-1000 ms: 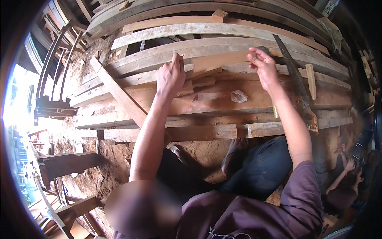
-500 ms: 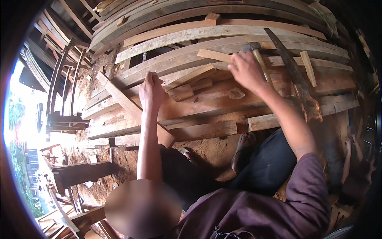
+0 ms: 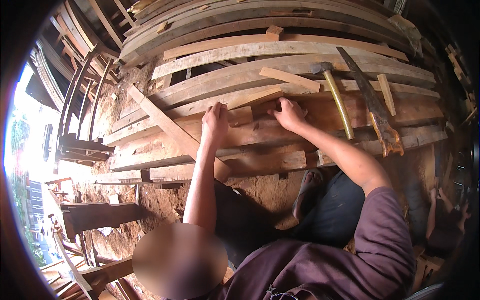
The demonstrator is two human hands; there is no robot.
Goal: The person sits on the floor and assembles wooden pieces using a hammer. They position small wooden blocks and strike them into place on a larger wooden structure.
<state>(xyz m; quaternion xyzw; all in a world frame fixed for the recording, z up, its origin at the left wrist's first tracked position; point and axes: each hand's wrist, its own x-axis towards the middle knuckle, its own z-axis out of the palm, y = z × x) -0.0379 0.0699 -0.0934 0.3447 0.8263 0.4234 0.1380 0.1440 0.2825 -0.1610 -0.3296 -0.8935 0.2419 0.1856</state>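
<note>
Wooden block — both hands pressed flat against it.

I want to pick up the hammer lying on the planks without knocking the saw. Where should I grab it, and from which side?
Grip the hammer on the lower half of its yellow handle, coming from the near end. The handle lies flat across the planks, its free end toward the person and the dark head at the far end. The handsaw lies close on its right, so approach from the left, where the right hand is.
</note>
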